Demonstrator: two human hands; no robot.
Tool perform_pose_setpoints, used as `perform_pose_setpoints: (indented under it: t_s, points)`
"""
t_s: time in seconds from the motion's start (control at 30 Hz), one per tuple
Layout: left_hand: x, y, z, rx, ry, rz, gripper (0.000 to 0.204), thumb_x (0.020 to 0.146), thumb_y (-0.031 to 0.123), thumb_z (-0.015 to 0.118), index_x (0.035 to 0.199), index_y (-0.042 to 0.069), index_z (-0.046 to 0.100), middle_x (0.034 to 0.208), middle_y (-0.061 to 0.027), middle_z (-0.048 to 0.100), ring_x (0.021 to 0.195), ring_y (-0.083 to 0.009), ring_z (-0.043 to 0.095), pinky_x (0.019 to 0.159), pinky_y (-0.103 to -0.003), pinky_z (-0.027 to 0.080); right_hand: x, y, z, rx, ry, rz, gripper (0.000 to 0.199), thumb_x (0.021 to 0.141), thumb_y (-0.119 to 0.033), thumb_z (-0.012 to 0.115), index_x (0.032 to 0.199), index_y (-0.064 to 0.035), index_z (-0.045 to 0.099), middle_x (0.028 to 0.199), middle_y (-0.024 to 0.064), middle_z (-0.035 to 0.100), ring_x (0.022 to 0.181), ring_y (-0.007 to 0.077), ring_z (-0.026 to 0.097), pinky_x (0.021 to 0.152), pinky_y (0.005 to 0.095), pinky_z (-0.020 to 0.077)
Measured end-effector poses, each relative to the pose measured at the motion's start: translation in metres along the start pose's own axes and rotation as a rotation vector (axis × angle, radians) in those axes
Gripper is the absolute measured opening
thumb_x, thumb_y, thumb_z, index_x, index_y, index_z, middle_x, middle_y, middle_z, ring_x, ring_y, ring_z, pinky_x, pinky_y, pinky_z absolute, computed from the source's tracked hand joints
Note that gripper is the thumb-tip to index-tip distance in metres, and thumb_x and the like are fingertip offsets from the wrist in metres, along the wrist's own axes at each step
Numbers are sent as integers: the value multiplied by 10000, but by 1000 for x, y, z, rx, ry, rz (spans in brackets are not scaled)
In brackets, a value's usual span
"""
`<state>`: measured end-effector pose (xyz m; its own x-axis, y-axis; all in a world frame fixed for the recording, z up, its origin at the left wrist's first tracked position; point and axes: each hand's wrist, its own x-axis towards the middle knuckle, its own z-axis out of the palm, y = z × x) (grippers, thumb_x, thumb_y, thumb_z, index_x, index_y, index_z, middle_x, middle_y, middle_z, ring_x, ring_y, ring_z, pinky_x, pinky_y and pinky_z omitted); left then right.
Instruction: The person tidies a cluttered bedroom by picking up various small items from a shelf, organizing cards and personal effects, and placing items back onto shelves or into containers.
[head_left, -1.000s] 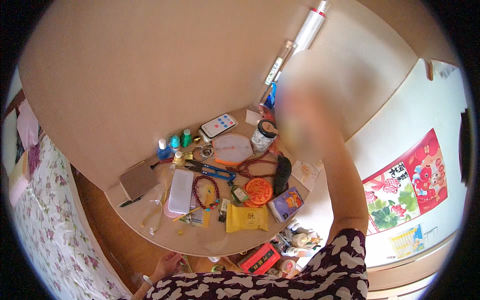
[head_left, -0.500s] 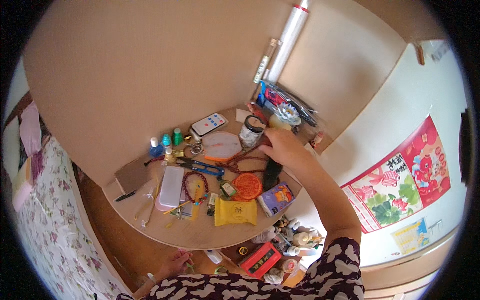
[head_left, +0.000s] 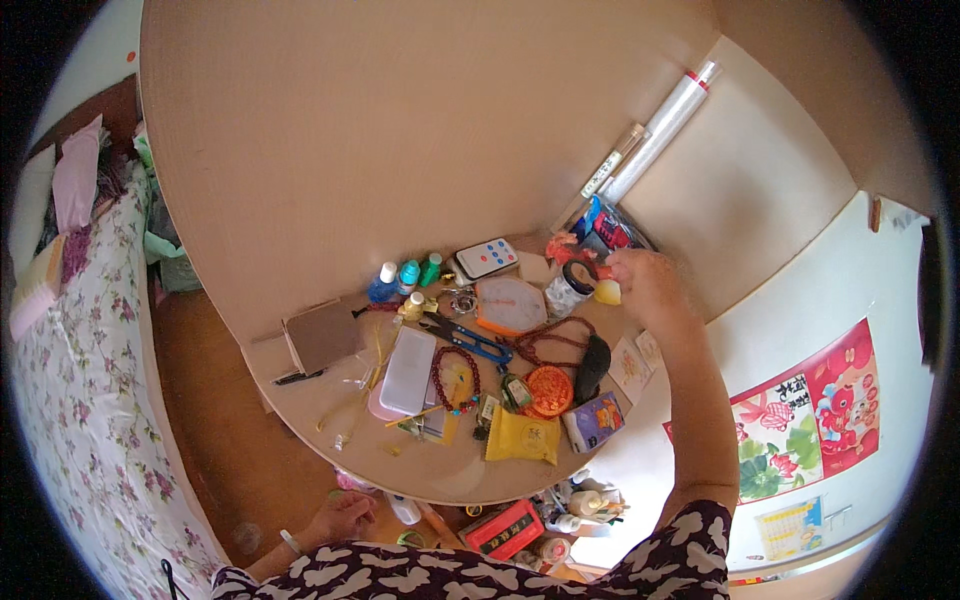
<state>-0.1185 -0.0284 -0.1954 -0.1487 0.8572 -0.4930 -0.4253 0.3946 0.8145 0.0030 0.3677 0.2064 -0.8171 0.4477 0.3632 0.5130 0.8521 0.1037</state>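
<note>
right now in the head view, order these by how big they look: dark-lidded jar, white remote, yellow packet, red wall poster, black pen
1. Red wall poster
2. Yellow packet
3. Dark-lidded jar and white remote: too alike to rank
4. Black pen

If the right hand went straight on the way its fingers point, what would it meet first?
Probably the black-lidded jar, just left of the right hand; depth is unclear in this single view, so it might pass above or behind.
</note>
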Motion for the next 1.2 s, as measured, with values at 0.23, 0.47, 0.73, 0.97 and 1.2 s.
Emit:
perform_pose_setpoints:
  t_s: [0.23, 0.47, 0.73, 0.97, 1.2]
  points:
    - [-19, 55, -2, -37, 42, -130, 219, 892, 198, 473, 935, 11, 579, 758, -44, 614, 610, -83, 508, 549, -212, 410, 46, 12, -14, -33, 11, 181, 129, 793, -55, 533, 900, -17, 594, 830, 183, 609, 776, 302, 596, 690, 350, 464]
    - [-14, 48, -13, -106, 29, -74, 210, 897, 208, 484, 847, 32, 587, 694, -10, 580, 560, -61, 467, 501, -195, 373, 86, 53, 1, -33, -10, 111, 180, 797, -64, 539, 966, -91, 592, 884, 159, 611, 820, 318, 589, 714, 376, 462]
    - [-17, 64, -12, 149, 79, 53, 243, 888, 228, 502, 797, 27, 604, 676, 0, 580, 512, -60, 444, 466, -197, 358, 90, 59, 11, 21, 112, -1, 189, 788, 31, 498, 948, -41, 569, 875, 150, 580, 817, 287, 565, 737, 336, 442]
    - [-22, 85, -1, 174, 99, -41, 162, 850, 206, 530, 834, 65, 607, 719, -6, 603, 538, -76, 491, 493, -212, 403, 97, 62, 13, 100, 82, -126, 161, 783, 63, 462, 895, -29, 534, 839, 136, 546, 806, 281, 549, 728, 328, 439]
    - [-8, 51, -20, 1158, -42, 630, 273, 684, 154, 622, 949, 107, 575, 852, -33, 608, 599, -137, 544, 542, -242, 446, 97, 52, 15, 64, 124, -166, 204, 772, 85, 453, 914, -38, 534, 900, 135, 527, 848, 315, 543, 742, 340, 448]
